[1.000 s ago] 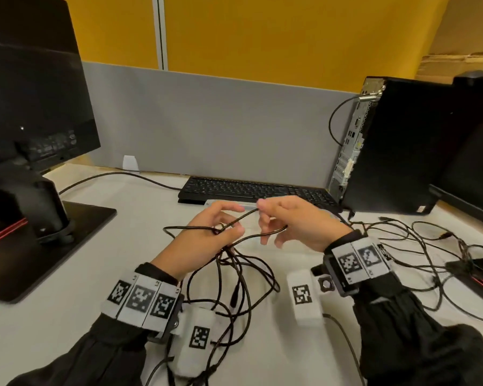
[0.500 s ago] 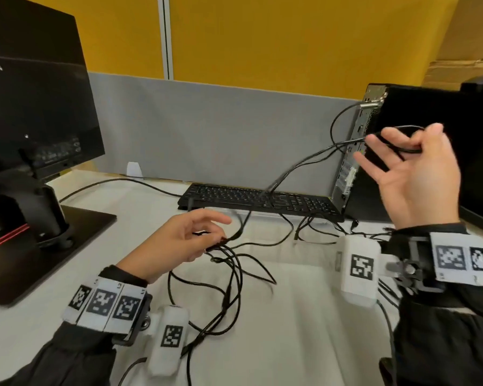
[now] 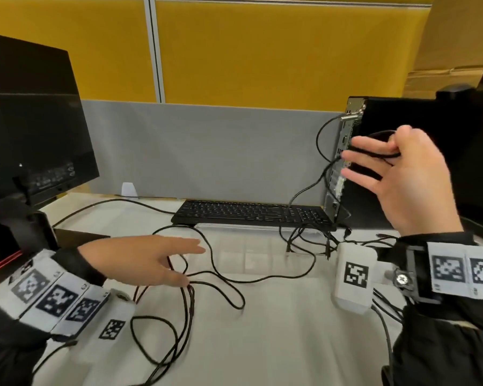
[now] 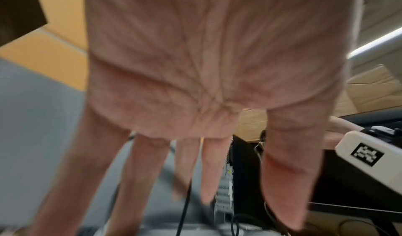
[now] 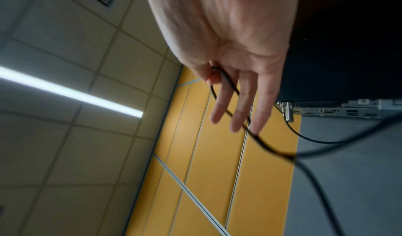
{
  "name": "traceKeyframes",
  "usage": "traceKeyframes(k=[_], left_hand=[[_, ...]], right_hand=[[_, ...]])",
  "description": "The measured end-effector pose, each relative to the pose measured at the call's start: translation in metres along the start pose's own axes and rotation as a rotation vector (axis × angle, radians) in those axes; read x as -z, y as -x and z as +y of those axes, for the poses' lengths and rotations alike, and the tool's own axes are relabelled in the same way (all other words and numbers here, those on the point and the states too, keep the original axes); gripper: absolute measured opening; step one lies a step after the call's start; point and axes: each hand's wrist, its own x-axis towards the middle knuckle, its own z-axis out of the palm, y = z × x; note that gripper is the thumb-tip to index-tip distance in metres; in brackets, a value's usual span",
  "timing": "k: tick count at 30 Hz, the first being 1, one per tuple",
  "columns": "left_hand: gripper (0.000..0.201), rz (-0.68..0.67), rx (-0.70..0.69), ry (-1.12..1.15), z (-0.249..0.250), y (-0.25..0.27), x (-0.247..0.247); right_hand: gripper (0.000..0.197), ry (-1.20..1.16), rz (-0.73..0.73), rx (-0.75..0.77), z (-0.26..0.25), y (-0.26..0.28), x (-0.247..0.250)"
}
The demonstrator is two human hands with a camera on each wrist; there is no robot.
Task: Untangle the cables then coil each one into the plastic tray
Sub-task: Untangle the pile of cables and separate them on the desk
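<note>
my right hand (image 3: 402,176) is raised on the right, in front of the computer tower (image 3: 402,162). its thumb and forefinger pinch a black cable (image 3: 308,188) while the other fingers (image 5: 241,102) stand out straight. from the pinch the cable hangs down and left to the table, near the right end of the keyboard (image 3: 251,214). my left hand (image 3: 148,260) is low on the left, palm down, fingers straight and spread, grasping nothing. its fingertips sit over the loose black cables (image 3: 187,310) on the white table (image 3: 276,344); whether they touch them i cannot tell.

the clear plastic tray (image 3: 251,254) lies just nearer than the keyboard, between my hands, with cable loops crossing its left and right ends. more cables pile up by my right wrist. a monitor (image 3: 31,129) stands far left on its stand, and a grey partition (image 3: 207,151) with yellow panels (image 3: 262,51) above closes the far side. my raised right hand hides part of the tower's rear.

half a second ago my left hand was pinching the tangle; now it has let go and flattened. the right hand has kept its pinch up high, and the strand that ran taut between my hands now lies slack on the table.
</note>
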Motion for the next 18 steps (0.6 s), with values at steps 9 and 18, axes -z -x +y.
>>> traceKeyframes(k=[9,18], left_hand=[[0.066,0.815,-0.387,0.714,0.061,-0.024,0.026],[0.012,0.410,-0.518,0.951,0.066,-0.050,0.002]], right_hand=[[0.026,0.315,-0.573,-0.134,0.002,0.040,-0.055],[0.015,-0.397,0.035,-0.013,-0.009,0.012,-0.019]])
